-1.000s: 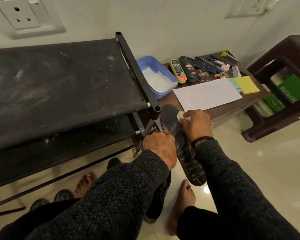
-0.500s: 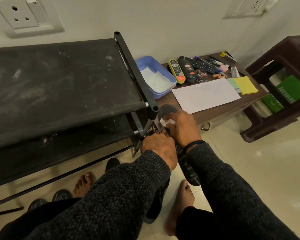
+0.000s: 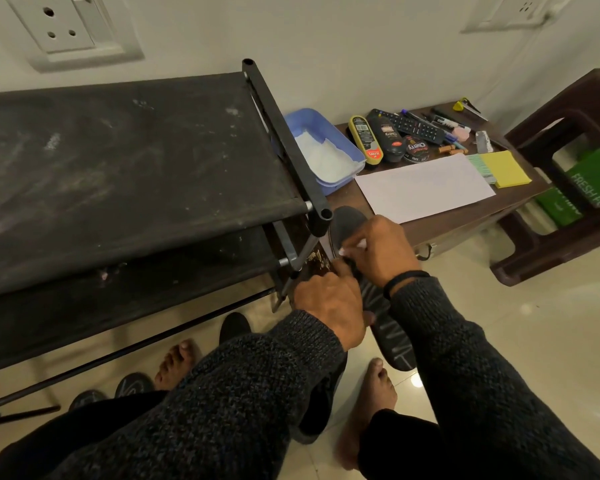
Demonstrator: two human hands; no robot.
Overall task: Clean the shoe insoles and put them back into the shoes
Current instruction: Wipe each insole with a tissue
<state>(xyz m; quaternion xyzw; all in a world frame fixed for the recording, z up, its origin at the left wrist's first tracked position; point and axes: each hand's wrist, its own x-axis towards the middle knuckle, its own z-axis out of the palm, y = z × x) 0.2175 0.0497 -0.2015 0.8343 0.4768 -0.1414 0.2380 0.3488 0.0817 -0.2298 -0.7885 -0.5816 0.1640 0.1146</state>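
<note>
Between both hands (image 3: 329,306) (image 3: 378,251), dark insole (image 3: 390,336), white wipe (image 3: 352,247) pressed on

A dark insole (image 3: 390,327) with pale zigzag lines slants over the floor, its middle hidden by hands.

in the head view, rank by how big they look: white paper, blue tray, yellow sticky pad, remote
1. white paper
2. blue tray
3. remote and yellow sticky pad: look alike, and the remote lies farther off, so unranked
</note>
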